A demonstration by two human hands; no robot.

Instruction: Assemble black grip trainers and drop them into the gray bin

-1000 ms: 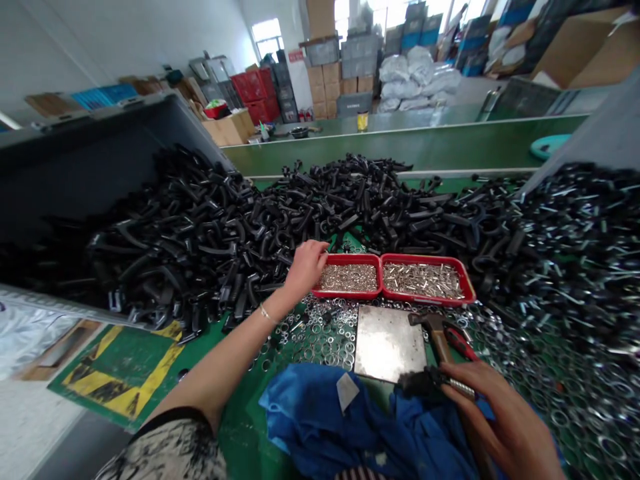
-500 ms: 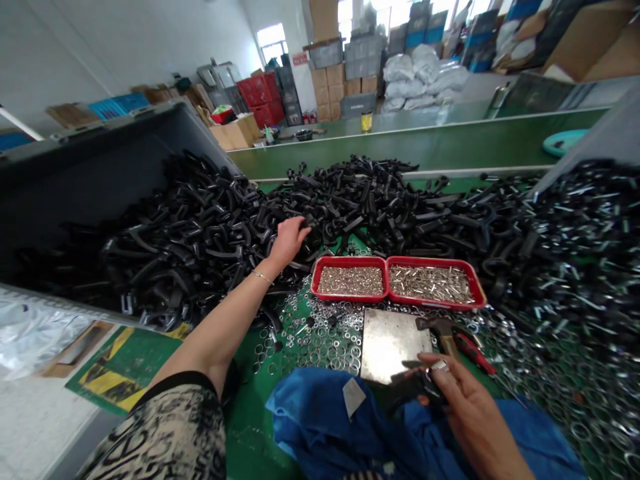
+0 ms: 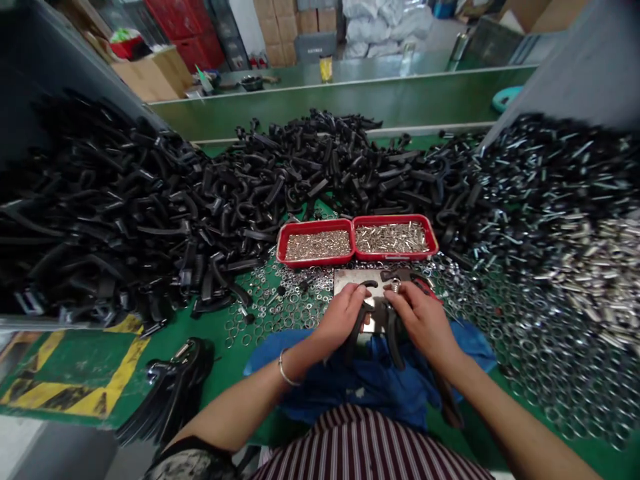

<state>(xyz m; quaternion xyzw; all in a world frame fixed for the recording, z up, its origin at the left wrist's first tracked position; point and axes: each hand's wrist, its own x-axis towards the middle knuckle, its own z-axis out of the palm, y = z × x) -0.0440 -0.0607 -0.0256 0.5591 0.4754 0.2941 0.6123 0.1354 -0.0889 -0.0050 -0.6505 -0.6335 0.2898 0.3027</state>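
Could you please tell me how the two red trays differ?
The left tray holds fine pieces, whereas the right tray holds longer, pin-like pieces. Loose rings lie in front of the left tray, while a hammer head lies in front of the right tray. Both are shallow, red and set side by side.

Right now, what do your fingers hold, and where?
Left fingers: curved black piece, near its top. Right fingers: second curved black piece, near its silver metal coil.
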